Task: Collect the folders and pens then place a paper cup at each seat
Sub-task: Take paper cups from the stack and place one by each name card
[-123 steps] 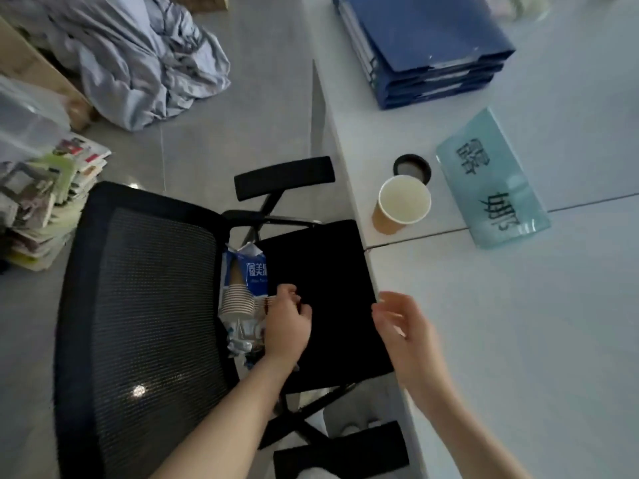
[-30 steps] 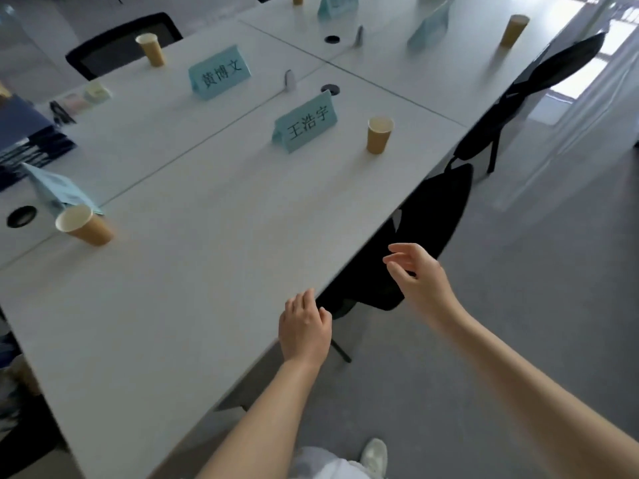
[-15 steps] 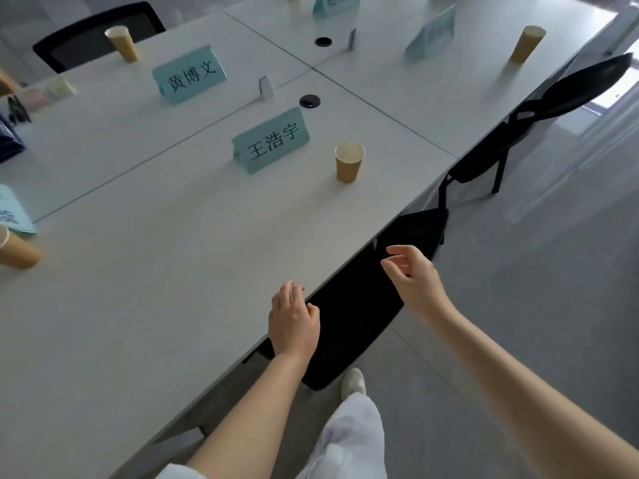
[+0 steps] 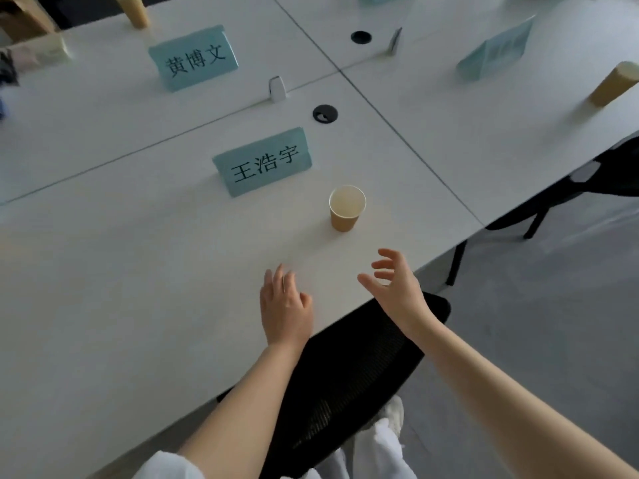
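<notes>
Soft, even daylight; moderately bright, slightly cool cast. No hard glare on the white surface (image 4: 138, 271). Faint, diffuse shadow beside the cup (image 4: 346, 207), falling toward lower left. Centre fairly sharp: near name card (image 4: 262, 162) legible. Motion blur and softness toward edges: far-right cup (image 4: 613, 84) and top-left cup (image 4: 133, 10) smeared. Wide-angle distortion: seams bowed, forearms stretched at lower corners. Chair (image 4: 345, 375) mesh dark, low detail.
</notes>
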`<action>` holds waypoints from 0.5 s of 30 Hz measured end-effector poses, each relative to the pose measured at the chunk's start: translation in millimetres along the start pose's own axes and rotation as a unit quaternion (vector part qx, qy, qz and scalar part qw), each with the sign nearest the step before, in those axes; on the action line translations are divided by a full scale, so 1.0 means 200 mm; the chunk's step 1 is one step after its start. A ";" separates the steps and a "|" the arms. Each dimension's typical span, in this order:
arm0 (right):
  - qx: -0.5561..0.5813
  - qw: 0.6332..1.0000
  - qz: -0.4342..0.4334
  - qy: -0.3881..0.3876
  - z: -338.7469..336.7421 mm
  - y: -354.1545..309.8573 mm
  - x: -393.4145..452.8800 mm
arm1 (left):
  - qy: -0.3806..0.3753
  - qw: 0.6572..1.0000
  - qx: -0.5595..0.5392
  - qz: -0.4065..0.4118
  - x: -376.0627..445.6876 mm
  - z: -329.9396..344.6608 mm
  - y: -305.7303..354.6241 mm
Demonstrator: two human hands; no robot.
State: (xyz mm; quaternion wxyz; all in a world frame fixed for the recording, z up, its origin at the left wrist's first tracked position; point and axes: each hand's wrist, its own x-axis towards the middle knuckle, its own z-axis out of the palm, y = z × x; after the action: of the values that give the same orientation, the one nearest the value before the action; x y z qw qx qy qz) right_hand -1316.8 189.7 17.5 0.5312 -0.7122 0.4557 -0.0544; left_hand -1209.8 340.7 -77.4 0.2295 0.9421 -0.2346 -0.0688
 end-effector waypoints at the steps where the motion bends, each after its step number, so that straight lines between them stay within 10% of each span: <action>1: -0.006 1.000 -0.005 -0.009 -0.01 0.00 0.06 | 0.017 1.000 -0.005 -0.018 0.04 0.02 0.03; 15: -0.128 0.960 -0.158 -0.190 -0.10 0.04 0.93 | 0.068 0.976 0.088 -0.188 0.34 0.35 0.28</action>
State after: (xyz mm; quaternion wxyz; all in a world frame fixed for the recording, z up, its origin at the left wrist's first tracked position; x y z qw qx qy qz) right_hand -1225.2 44.3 -55.4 0.4972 -0.8343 0.2310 0.0578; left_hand -1188.6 237.2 -114.6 0.1445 0.9883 -0.0426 -0.0252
